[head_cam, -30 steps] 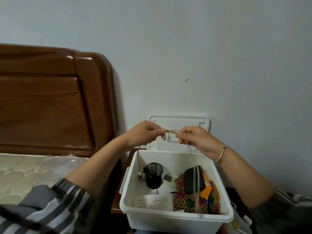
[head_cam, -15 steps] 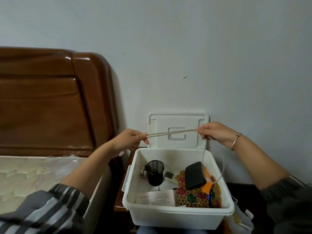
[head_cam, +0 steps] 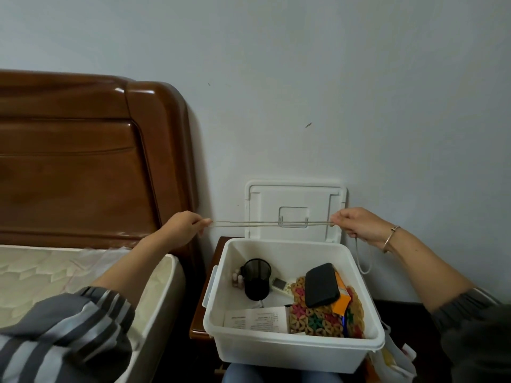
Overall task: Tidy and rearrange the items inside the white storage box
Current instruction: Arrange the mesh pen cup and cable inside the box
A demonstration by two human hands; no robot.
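Cord (head_cam: 272,224) doubled and taut, long axis level, running left to right. Left hand (head_cam: 184,226) pinches one end at the fingertips. Right hand (head_cam: 356,225) pinches the other, with a slack loop hanging below its curled fingers. The cord spans between both pinches, in front of the upright lid (head_cam: 296,200). In the box (head_cam: 290,352) below the fingers: mesh cup (head_cam: 256,277), black case (head_cam: 320,284), mat (head_cam: 318,322), leaflet (head_cam: 257,319).

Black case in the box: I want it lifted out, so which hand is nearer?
Right. The right hand is above the black case, slightly right; the left hand is far left, past the box wall. Both pinch a cord.
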